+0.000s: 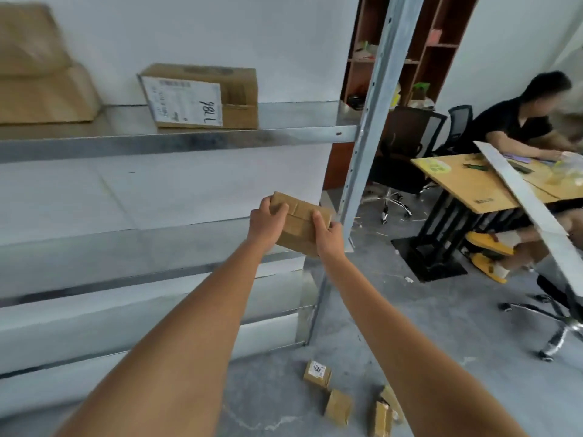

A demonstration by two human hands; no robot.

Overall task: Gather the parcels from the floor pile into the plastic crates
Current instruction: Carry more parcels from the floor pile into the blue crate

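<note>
Head view shows both arms stretched fwd w/ a small cardboard parcel (299,223) held between the two hands, out in front of the metal shelving rack (176,138). Left hand (266,217) has fingers curled over the parcel's near-left top edge; right hand (328,234) clasps its right end, fingers wrapped up onto the top face, so neither hand is free. Parcel's long axis runs roughly left-to-right btwn the hands, tilted a bit down toward the right. No plastic crate is in sight, so which way the parcel has to travel can't be told from here; prob. the person must turn to find one. Rest of the floor pile lies low and near, down by the right forearm: a labelled floor parcel (317,373), a plain floor parcel (338,406) just beside it, and a torn floor parcel (383,417) partly hidden by that arm. Right hand is the nearer one to them. A bigger labelled carton (202,96) sits on the shelf above.
</note>
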